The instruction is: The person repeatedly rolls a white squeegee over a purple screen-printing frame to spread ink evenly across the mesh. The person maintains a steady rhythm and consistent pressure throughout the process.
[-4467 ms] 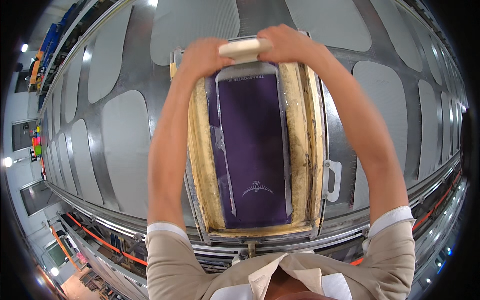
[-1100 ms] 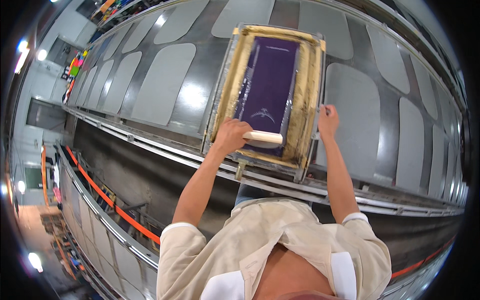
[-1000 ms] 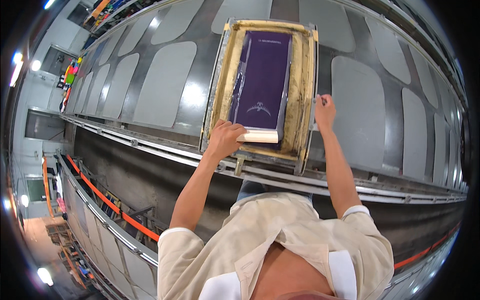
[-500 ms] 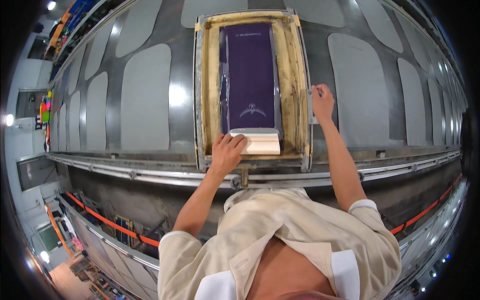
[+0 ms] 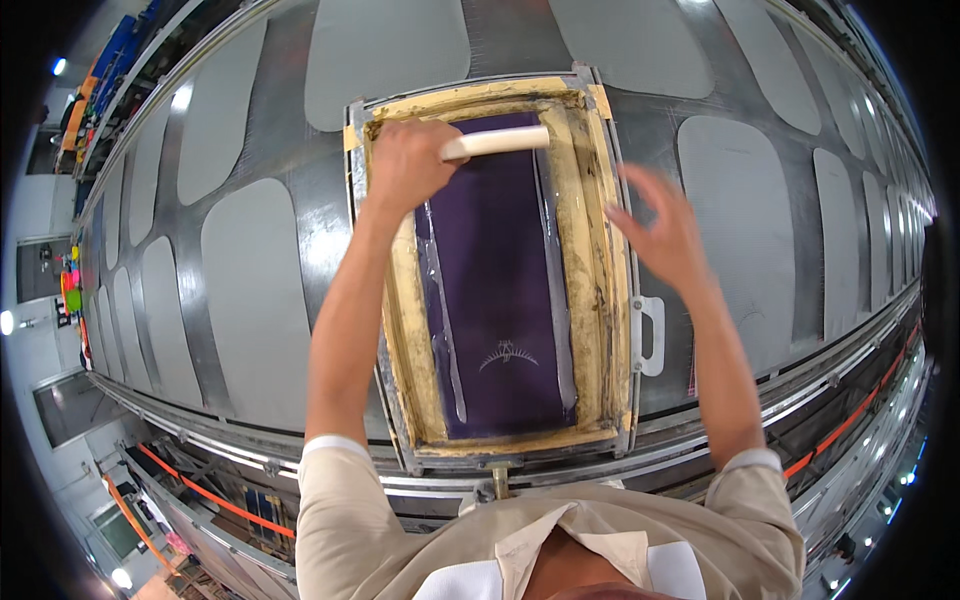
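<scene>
A screen-printing frame with yellowed taped edges lies in front of me. Its purple mesh carries a pale wing-like motif toward the near end. My left hand is closed on the left end of a squeegee with a pale handle. The squeegee lies crosswise over the far end of the mesh; its blade is hidden beneath the handle. My right hand, slightly blurred, is by the frame's right rim with fingers apart and nothing in them. Closer to me on that side, a white grip handle sticks out from the frame.
Rounded grey panels lie in rows on the long dark table to both sides and beyond the frame. A metal rail runs along the table's near edge. Orange-red straps stretch behind me at left and right.
My left hand has carried the squeegee from the near end of the mesh to the far end. My right hand has gone from curled at the frame's right side to open. I lean further forward.
</scene>
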Available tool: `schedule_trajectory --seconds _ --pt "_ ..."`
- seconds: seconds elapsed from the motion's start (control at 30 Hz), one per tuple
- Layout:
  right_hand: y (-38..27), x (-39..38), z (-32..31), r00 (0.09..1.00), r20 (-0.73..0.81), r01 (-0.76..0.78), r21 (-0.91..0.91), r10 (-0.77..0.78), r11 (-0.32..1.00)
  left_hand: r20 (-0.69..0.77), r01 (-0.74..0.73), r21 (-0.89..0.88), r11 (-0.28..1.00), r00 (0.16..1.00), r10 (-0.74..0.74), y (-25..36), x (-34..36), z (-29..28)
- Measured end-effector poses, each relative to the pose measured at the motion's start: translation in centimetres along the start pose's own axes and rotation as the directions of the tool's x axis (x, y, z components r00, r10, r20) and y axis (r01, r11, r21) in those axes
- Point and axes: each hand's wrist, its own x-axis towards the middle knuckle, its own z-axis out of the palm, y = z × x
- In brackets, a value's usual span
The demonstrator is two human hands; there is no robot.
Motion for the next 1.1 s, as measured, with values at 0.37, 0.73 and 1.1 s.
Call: schedule_trajectory --seconds 0.37,0.73,1.1 --pt "-1.9 20.2 10.3 0.849 0.52 0.264 -0.258 -0.097 0.929 0.355 0.333 0.114 0.936 0.866 -0.351 -3.6 5.0 -0.4" --pt "-7.2 -5.5 6.7 0.817 0.575 0.203 -0.209 -0.047 0.957 0.311 0.256 -0.006 0.967 0.919 -0.242 13.0 -14.8 -3.1" --pt "-10.3 -18.0 4.2 0.773 0.623 0.265 -0.141 -0.123 0.954 0.316 0.249 -0.006 0.969 0.919 -0.234 21.9 -25.0 -5.0"
